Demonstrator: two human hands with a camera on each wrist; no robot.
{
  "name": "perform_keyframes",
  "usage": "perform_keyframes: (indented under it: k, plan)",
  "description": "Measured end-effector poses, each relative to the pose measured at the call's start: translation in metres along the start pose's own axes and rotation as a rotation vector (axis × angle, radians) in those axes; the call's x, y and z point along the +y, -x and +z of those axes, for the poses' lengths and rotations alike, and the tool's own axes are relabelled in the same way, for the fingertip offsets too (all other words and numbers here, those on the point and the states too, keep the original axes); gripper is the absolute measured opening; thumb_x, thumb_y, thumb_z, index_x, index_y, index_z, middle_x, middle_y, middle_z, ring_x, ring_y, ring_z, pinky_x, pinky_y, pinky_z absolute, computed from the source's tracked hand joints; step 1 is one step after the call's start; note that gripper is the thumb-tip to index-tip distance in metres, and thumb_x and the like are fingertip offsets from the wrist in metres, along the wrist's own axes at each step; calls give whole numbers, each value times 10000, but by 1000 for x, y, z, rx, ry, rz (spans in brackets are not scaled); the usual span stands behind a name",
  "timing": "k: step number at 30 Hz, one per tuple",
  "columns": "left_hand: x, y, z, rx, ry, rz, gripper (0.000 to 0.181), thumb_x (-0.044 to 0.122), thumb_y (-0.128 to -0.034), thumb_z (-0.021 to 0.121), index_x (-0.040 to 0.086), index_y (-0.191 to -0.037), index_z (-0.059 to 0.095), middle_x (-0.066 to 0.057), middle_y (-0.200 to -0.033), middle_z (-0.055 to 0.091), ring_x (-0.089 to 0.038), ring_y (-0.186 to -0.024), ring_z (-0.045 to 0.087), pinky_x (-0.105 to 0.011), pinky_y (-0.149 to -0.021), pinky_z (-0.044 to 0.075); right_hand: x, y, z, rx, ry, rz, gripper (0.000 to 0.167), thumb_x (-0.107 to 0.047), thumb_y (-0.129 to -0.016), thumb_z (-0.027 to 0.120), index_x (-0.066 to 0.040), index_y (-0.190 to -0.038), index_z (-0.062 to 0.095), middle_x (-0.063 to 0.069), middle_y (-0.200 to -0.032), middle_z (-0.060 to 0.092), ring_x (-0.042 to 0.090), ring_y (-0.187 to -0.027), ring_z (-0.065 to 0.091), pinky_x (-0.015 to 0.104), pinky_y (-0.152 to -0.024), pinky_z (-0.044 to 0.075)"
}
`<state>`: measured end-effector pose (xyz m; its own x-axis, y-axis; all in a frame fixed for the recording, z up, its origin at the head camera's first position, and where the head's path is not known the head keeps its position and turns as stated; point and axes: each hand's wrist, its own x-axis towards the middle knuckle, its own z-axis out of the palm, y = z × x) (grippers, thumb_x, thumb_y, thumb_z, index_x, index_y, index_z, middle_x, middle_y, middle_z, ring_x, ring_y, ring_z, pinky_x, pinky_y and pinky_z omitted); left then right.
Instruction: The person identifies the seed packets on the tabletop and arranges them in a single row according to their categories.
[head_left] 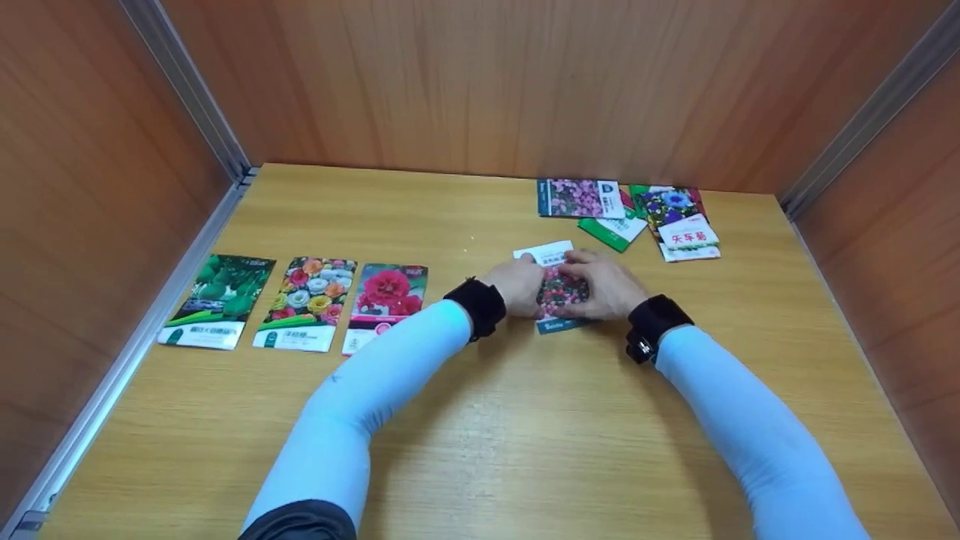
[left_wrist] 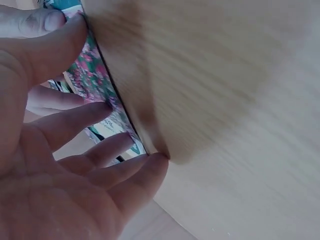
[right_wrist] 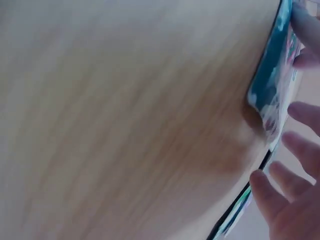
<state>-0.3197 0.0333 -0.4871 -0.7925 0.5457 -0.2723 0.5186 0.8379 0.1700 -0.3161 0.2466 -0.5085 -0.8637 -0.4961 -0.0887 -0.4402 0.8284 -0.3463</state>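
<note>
A seed packet [head_left: 559, 291] with small pink flowers, a white label end and a teal end lies tilted on the table between both hands. Along its left edge, my left hand [head_left: 517, 285] rests its fingertips and thumb, the fingers loosely extended in the left wrist view. My right hand [head_left: 609, 286] spreads thumb and fingers over the opposite side. In the right wrist view, the teal end [right_wrist: 272, 65] lifts slightly at its corner, and several right fingers [right_wrist: 300, 150] are loosely bent without wrapping round it. The packet's underside is hidden.
To the left stand in a row a green-pictured packet [head_left: 217, 300], a mixed-flower packet [head_left: 307, 304] and a pink-flower packet [head_left: 388, 296]. Overlapping packets, including a purple-flower one [head_left: 577, 198] and a blue-flower one [head_left: 675, 206], lie near the back wooden panel [head_left: 480, 90].
</note>
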Motion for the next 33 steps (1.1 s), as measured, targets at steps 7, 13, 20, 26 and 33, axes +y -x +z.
perform_keyframes:
  k: [7, 13, 20, 26, 33]
  plan:
    - [21, 37, 17, 15, -200, 96, 575, 220, -920, 734, -24, -1421, 595, -250, -1473, 568, -381, -1361, 547, -459, -1197, 413, -22, 3, 7, -48, 41, -69, 809, -458, -892, 840, -69, -1540, 551, 200, -1612, 480, 413, -1507, 417, 551, -1244, 323]
    - [34, 66, 32, 41, -294, 149, 570, 230, -936, 704, -68, -1407, 588, -299, -1511, 530, -428, -1393, 528, -486, -1195, 419, -42, 1, 11, -64, 109, -38, 815, -463, -908, 830, -41, -1541, 537, 218, -1605, 480, 419, -1501, 424, 541, -1237, 338]
    - [14, 78, 30, 132, -101, 102, 333, 115, -858, 778, 2, -1167, 723, -186, -1236, 680, -343, -1116, 677, -458, -942, 597, -67, -5, 26, -42, 105, -139, 804, -479, -897, 828, 32, -1469, 588, 210, -1591, 504, 404, -1513, 418, 502, -1246, 335]
    - [7, 97, 35, 156, -110, 93, 431, 113, -871, 773, -25, -1268, 678, -229, -1312, 613, -373, -1143, 652, -465, -937, 604, -88, -7, 29, -52, 127, -195, 791, -474, -869, 848, -18, -1470, 609, 186, -1571, 536, 348, -1468, 495, 454, -1223, 382]
    - [-2, 120, 37, 156, -120, 63, 429, 128, -848, 799, -39, -1231, 699, -255, -1333, 589, -392, -1140, 659, -476, -955, 596, -111, -12, 40, -62, 93, -240, 759, -448, -873, 836, -73, -1489, 600, 165, -1611, 487, 377, -1503, 424, 506, -1221, 376]
